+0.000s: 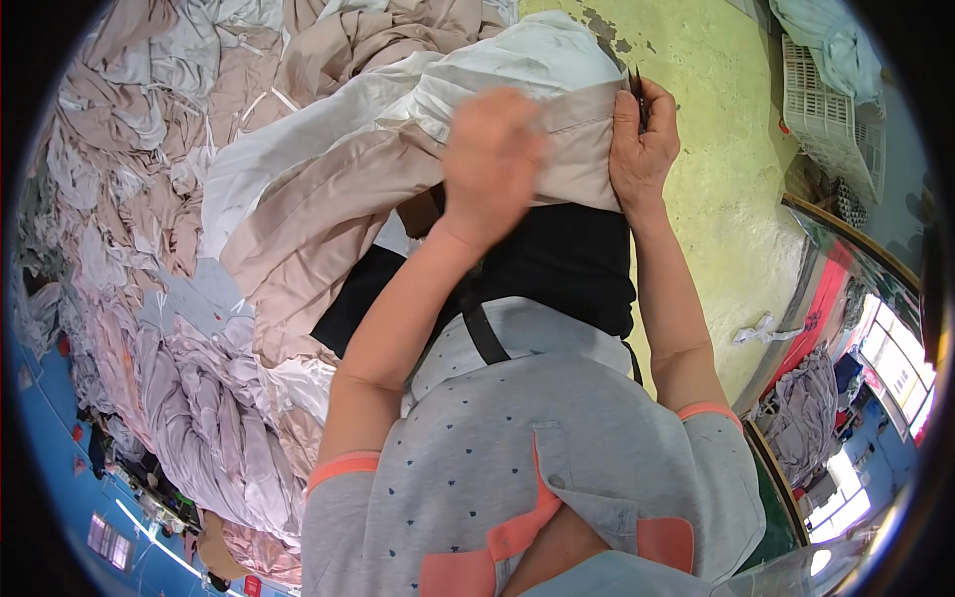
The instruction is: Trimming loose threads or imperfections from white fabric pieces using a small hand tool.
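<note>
The left hand (492,164) was blurred, its fingers curled loosely inward over the cloth; whether it pinched the fabric or merely passed above it, I could not tell. Well to its left spread a great heap of pale fabric (184,383), grey, lilac and pinkish, probably left loose on that side so that pieces lay within the arm's reach. Just left of that hand, the beige cloth (323,219) sloped down in a long trailing fold, and from there it ran beneath the hand toward the right one. Beyond the fingertips bunched a white cloth (537,55), touching the beige; I could not tell whether the two were one piece. Below and between the hands, black cloth (582,254) covered the lap, which seemed to serve as the rest for the work.

The right hand (645,139) was mostly closed: its thumb pressed the beige edge against the fingers, apparently to keep the strip taut. A dark pointed tool (639,92) stuck up from the same grip, perhaps tucked there to be handy. Right of this hand lay the yellow-green floor (731,224), and farther right stood a white plastic basket (821,124).
</note>
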Tool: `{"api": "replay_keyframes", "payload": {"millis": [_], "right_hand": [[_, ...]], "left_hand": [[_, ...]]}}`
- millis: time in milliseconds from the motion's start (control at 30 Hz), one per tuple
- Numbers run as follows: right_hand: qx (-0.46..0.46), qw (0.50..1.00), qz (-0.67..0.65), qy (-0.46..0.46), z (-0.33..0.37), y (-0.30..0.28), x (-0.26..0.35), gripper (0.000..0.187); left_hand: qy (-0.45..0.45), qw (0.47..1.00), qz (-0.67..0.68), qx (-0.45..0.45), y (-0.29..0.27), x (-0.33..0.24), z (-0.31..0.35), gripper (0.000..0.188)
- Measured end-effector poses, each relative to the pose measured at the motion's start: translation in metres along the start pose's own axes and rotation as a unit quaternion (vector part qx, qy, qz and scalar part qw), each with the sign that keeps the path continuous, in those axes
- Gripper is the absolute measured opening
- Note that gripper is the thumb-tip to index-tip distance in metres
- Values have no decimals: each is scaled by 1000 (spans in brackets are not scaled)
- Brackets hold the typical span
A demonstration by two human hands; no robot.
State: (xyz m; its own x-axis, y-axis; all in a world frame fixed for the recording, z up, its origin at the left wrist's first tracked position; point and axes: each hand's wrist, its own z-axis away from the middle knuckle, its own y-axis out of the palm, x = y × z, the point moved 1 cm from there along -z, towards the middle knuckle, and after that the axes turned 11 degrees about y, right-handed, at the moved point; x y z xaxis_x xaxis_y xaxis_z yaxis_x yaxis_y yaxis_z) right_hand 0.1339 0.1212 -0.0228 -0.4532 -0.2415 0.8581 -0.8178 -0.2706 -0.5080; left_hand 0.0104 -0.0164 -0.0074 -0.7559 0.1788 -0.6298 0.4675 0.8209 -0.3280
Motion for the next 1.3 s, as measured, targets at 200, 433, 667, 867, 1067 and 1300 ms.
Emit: {"api": "replay_keyframes", "payload": {"millis": [200, 433, 667, 867, 1067, 1300], "right_hand": [[-6, 1000, -7, -4, 4, -5, -6, 26], [-7, 999, -25, 26, 0, 0, -5, 26], [-15, 992, -95, 77, -1, 1, -11, 26], [-13, 996, -62, 68, -4, 0, -11, 26], [-11, 993, -68, 93, -1, -8, -14, 26], [18, 991, 51, -121, 16, -19, 44, 31]], "left_hand": [[-212, 769, -232, 556, -5, 41, 20, 48], [84, 940, -94, 318, 16, 17, 17, 67], [-34, 990, -129, 46, 4, 21, -8, 62], [-173, 877, -356, 274, -15, 91, 37, 52], [46, 988, -22, 147, 24, 7, 22, 49], [-47, 979, -87, 180, 17, 16, 51, 46]]}}
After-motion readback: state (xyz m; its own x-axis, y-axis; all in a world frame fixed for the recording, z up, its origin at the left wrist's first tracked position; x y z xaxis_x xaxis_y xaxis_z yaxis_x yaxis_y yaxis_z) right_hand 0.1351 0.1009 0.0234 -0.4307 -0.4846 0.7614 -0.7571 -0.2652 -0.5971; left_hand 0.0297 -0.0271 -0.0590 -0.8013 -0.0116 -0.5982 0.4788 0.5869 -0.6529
